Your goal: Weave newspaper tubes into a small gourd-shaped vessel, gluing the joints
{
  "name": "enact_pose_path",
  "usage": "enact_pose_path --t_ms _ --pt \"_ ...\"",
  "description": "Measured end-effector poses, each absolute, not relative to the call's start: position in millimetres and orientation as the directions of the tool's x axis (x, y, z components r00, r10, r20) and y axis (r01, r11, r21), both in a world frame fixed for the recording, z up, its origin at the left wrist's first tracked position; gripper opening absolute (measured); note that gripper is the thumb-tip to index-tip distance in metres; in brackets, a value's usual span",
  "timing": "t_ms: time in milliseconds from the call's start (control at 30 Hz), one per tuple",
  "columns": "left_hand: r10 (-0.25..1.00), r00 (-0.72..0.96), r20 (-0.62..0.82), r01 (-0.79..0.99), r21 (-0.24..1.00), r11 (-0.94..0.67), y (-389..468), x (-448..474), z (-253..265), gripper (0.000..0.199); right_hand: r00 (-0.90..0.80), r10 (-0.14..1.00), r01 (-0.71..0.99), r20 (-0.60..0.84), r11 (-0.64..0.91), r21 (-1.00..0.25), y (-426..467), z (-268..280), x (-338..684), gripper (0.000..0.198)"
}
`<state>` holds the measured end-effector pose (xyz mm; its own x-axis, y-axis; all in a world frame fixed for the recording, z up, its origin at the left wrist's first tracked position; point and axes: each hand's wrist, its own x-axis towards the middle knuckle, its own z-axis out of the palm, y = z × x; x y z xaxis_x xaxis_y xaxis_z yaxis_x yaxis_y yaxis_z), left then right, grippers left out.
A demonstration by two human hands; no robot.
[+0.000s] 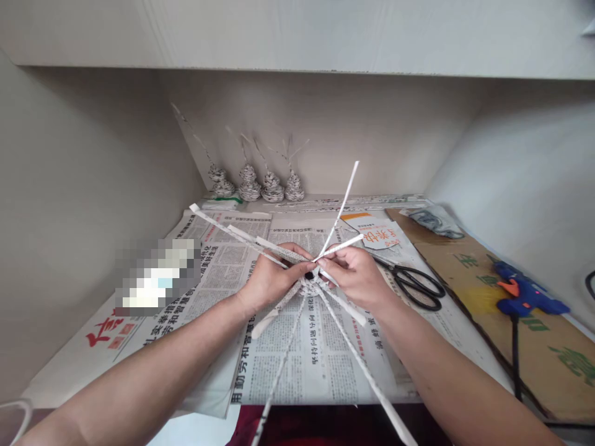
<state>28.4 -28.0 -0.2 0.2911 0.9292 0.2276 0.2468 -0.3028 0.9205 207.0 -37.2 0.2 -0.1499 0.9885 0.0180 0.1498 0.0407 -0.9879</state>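
Note:
A small woven piece (308, 287) of rolled newspaper hangs between my hands over the newspaper-covered table, with a dark opening at its top. Several long paper tubes (343, 204) radiate from it, some upward and some down toward my lap. My left hand (275, 277) pinches the weave's upper rim with thumb and fingers, and strips stick out past its knuckles. Opposite it, my right hand (352, 272) has thumb and index finger closed on a paper tube at the same rim. The fingertips of both hands nearly meet. My fingers hide part of the weave.
Several finished gourd-shaped woven pieces (250, 184) stand along the back wall. Black-handled scissors (418, 286) lie right of my right hand. A blue glue gun (527, 294) rests on cardboard (469, 272) at the right, its cord trailing forward. Newspaper (288, 365) covers the table; a shelf overhangs it.

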Motion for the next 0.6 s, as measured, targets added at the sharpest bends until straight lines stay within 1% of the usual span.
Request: enact_pose_path --t_ms 100,267,367,467,533,600 --pt "0.927 0.280 0.249 0.246 0.915 -0.320 -26.7 27.9 -1.0 0.019 -0.155 0.987 0.058 -0.043 -0.034 -0.998 -38.2 2.7 205.2 0.023" --pt "0.912 0.300 0.281 0.207 0.914 -0.350 -26.2 27.4 0.6 0.016 -0.206 0.978 -0.040 -0.043 -0.052 -0.998 -37.9 6.1 206.8 0.028" --pt "0.885 0.348 0.309 0.187 0.902 -0.389 -24.6 25.3 1.9 0.014 -0.250 0.964 -0.115 -0.096 -0.128 -0.985 -37.1 6.5 208.9 0.032" --pt "0.831 0.452 0.323 0.146 0.893 -0.427 -21.2 22.2 1.4 0.013 -0.297 0.942 -0.126 -0.155 -0.199 -0.972 -36.7 6.7 210.9 0.033" --pt "0.813 0.496 0.306 0.130 0.899 -0.418 -19.5 20.8 0.7 0.013 -0.303 0.938 -0.108 -0.165 -0.206 -0.973 -36.6 5.9 211.6 0.032" --pt "0.812 0.505 0.293 0.134 0.903 -0.409 -19.8 20.4 1.2 0.013 -0.294 0.943 -0.089 -0.154 -0.187 -0.978 -36.5 4.5 211.5 0.030"
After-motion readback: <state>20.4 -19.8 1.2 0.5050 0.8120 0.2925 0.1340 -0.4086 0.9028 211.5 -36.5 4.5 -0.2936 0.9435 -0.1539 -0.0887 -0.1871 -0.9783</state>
